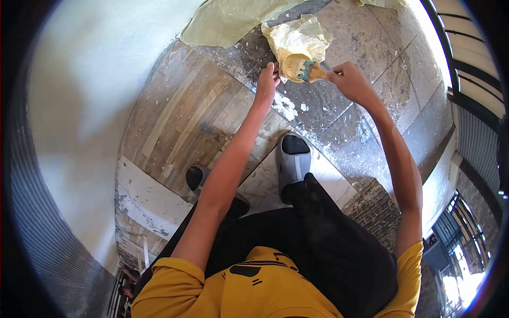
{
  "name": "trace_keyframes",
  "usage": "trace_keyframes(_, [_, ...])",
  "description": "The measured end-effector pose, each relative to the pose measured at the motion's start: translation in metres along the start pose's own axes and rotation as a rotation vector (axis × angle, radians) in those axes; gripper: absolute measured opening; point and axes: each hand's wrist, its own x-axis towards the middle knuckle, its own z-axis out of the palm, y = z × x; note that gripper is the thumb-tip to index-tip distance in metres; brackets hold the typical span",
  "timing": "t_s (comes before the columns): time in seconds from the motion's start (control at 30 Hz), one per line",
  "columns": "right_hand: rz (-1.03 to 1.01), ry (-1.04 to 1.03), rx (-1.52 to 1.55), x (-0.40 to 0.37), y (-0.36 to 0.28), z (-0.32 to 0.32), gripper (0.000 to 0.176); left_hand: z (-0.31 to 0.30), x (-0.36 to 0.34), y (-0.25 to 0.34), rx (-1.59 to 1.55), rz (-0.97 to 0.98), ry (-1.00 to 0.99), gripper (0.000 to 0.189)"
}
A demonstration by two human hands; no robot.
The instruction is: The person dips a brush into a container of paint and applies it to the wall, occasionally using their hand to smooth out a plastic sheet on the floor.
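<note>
A paintbrush (314,72) with a wooden handle and a teal-stained ferrule is gripped by my right hand (347,79), whose fingers are closed round the handle end. Its bristle end lies at a round, yellowish container (291,64). My left hand (269,79) is at the container's left rim, fingers curled against it; how firmly they hold it is hard to tell. Crumpled, pale yellow sheeting (305,38) lies just beyond and beneath the container.
Paint-spattered tiles (366,37) and wood-patterned flooring (180,106) surround my shoes (295,159). A pale wall (79,95) rises at the left. More yellow sheeting (228,24) lies at its foot. Dark metal bars (474,66) stand at the right.
</note>
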Motion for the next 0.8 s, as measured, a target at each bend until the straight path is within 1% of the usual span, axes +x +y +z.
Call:
trace_keyframes(0.03, [-0.03,0.051,0.028,-0.004,0.004,-0.004,0.039,-0.001,0.003,-0.004,-0.006,0.013,0.014,0.061])
trace_keyframes(0.07, [-0.034,0.051,0.024,-0.005,0.015,-0.008,0.039,-0.003,0.005,-0.007,-0.01,0.017,0.016,0.061])
trace_keyframes(0.13, [0.005,-0.057,0.187,-0.007,0.038,-0.012,0.04,-0.009,0.009,-0.012,0.035,0.028,0.086,0.06])
trace_keyframes(0.17, [0.0,-0.056,0.18,-0.011,0.045,-0.013,0.04,-0.014,0.01,-0.013,0.029,0.034,0.086,0.06])
trace_keyframes(0.23, [0.313,-0.181,0.555,-0.025,0.052,-0.02,0.041,-0.023,0.004,-0.004,0.086,0.124,0.06,0.058])
trace_keyframes(0.27, [0.359,-0.219,0.681,-0.028,0.065,-0.014,0.034,-0.026,-0.001,0.001,0.071,0.12,0.107,0.055])
trace_keyframes(0.3, [0.356,-0.218,0.67,-0.032,0.075,-0.009,0.034,-0.03,-0.005,0.007,0.06,0.125,0.108,0.055])
trace_keyframes(0.37, [0.398,-0.31,1.049,-0.039,0.092,0.004,0.03,-0.044,-0.012,0.014,0.149,0.214,0.126,0.052])
trace_keyframes(0.4, [0.386,-0.324,1.109,-0.04,0.105,0.015,0.027,-0.053,-0.011,0.011,0.153,0.248,0.124,0.051])
trace_keyframes(0.43, [0.379,-0.331,1.101,-0.043,0.103,0.019,0.027,-0.057,-0.016,0.015,0.147,0.253,0.133,0.051])
trace_keyframes(0.5, [0.42,-0.339,1.254,-0.051,0.099,0.028,0.03,-0.064,-0.025,0.023,0.169,0.218,0.164,0.05])
trace_keyframes(0.53, [0.454,-0.364,1.315,-0.051,0.098,0.031,0.03,-0.07,-0.028,0.024,0.179,0.222,0.149,0.051])
trace_keyframes(0.57, [0.452,-0.37,1.302,-0.052,0.103,0.039,0.03,-0.075,-0.032,0.022,0.167,0.225,0.156,0.051])
trace_keyframes(0.63, [0.413,-0.375,1.433,-0.052,0.12,0.059,0.03,-0.083,-0.041,0.022,0.352,0.447,0.207,0.045])
trace_keyframes(0.67, [0.414,-0.369,1.444,-0.053,0.124,0.065,0.031,-0.094,-0.043,0.02,0.481,0.563,0.2,0.042])
trace_keyframes(0.7, [0.35,-0.38,1.48,-0.054,0.129,0.072,0.028,-0.095,-0.055,0.031,0.469,0.571,0.223,0.042])
trace_keyframes(0.77, [0.189,-0.302,1.434,-0.055,0.126,0.082,0.024,-0.112,-0.104,0.068,0.864,0.563,0.074,0.039])
trace_keyframes(0.8, [0.151,-0.292,1.38,-0.057,0.108,0.076,0.024,-0.127,-0.125,0.071,0.876,0.659,0.029,0.039])
